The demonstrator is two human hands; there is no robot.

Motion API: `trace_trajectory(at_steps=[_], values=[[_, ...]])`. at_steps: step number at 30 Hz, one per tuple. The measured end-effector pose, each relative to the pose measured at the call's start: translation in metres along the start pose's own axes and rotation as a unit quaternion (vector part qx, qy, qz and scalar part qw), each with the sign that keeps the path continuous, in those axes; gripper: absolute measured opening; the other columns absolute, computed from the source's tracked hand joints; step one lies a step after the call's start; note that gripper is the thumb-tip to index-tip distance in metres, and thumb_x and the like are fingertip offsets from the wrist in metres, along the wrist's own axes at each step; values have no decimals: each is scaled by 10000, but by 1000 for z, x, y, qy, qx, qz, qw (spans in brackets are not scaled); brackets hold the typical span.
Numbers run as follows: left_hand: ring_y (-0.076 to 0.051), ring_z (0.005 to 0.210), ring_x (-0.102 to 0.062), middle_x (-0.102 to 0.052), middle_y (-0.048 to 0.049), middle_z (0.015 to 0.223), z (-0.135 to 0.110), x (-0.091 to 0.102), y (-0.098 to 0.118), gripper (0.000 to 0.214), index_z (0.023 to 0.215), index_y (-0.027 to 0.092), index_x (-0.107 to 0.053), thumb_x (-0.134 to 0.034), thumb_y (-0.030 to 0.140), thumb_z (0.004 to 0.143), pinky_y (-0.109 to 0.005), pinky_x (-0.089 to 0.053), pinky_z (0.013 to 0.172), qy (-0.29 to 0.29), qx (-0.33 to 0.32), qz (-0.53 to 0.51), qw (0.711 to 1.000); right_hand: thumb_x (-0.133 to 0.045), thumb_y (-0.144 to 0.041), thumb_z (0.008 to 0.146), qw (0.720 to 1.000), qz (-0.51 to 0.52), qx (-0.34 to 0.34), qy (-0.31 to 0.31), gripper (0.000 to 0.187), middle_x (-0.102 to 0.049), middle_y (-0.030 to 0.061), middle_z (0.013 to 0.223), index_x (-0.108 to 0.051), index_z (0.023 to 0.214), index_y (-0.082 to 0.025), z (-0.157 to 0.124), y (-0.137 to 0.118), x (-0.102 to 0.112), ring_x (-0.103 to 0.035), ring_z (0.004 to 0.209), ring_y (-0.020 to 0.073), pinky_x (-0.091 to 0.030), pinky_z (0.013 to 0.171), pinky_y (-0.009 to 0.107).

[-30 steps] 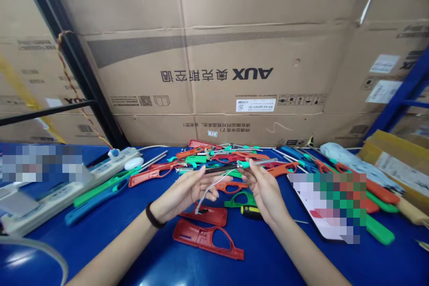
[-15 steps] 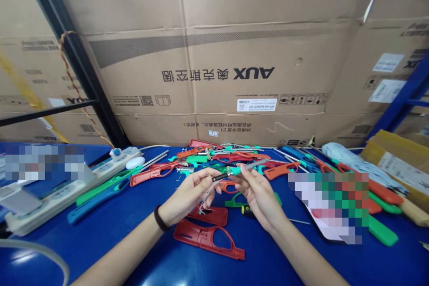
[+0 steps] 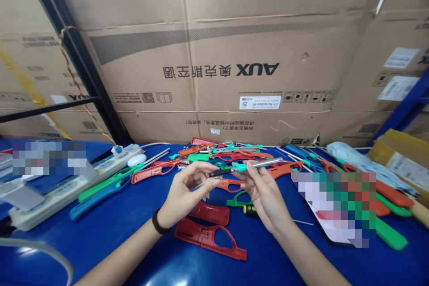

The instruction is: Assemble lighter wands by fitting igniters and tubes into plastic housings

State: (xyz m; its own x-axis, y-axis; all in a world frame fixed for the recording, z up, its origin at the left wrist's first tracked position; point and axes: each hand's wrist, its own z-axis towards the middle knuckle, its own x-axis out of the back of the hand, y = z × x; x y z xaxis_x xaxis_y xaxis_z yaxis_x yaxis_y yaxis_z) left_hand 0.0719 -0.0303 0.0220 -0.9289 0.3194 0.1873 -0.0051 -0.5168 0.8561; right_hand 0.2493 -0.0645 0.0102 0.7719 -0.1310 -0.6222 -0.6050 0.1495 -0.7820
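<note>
My right hand point(image 3: 266, 199) pinches the metal lighter tube point(image 3: 270, 162) near its green collar point(image 3: 240, 168). A black rod-shaped part point(image 3: 221, 172) runs from that collar to the fingertips of my left hand point(image 3: 182, 196), whose fingers are closed around its end. A thin pale wire point(image 3: 200, 184) shows by the left thumb; its ends are hidden. Below the hands, a red lighter shell half point(image 3: 212, 237) lies on the blue table, inner side up. Just behind it is another red shell piece point(image 3: 211, 214). A yellow-and-black screwdriver point(image 3: 250, 210) rests partly behind my right hand.
Several lighter shells and tubes are heaped at the back around a green shell point(image 3: 198, 157). Assembled-looking lighters point(image 3: 100, 201) lie beside a white power strip point(image 3: 67, 187) on the left. On the right are more lighters point(image 3: 390, 232) and a yellow-brown box point(image 3: 402, 156). Large cartons point(image 3: 217, 44) stand behind.
The tube has turned to lie flatter, and more of its metal shows past my right fingers. My left hand has shifted slightly left, uncovering more of the black part. The view has shifted slightly.
</note>
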Motion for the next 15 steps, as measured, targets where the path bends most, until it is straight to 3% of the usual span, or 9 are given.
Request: trace_trajectory(at_steps=[4,10,15], values=[[-61,399,-508,-522,66,505,-1,0,-1,161,936,148,-632,-668,209,792,-154,-403,407,23,-19,37,999,-826,-348,641,1000,-4,-1,6,361,-702,-14,815,-600,875,-191,0,1,1,-719,782,177,-542,491,139],[-67,465,-526,-572,32,578,-1,3,4,187,999,157,-679,-612,205,831,-154,-433,444,1,-43,42,998,-831,-333,638,1000,6,8,14,352,-707,-20,809,-608,872,-194,1,2,1,-720,786,163,-547,507,121],[-69,441,-513,-590,23,587,1,4,4,252,1063,158,-688,-580,241,852,-171,-457,452,15,-24,39,999,-841,-340,616,999,12,10,28,368,-709,-19,841,-618,874,-200,2,0,1,-722,800,174,-547,492,121]])
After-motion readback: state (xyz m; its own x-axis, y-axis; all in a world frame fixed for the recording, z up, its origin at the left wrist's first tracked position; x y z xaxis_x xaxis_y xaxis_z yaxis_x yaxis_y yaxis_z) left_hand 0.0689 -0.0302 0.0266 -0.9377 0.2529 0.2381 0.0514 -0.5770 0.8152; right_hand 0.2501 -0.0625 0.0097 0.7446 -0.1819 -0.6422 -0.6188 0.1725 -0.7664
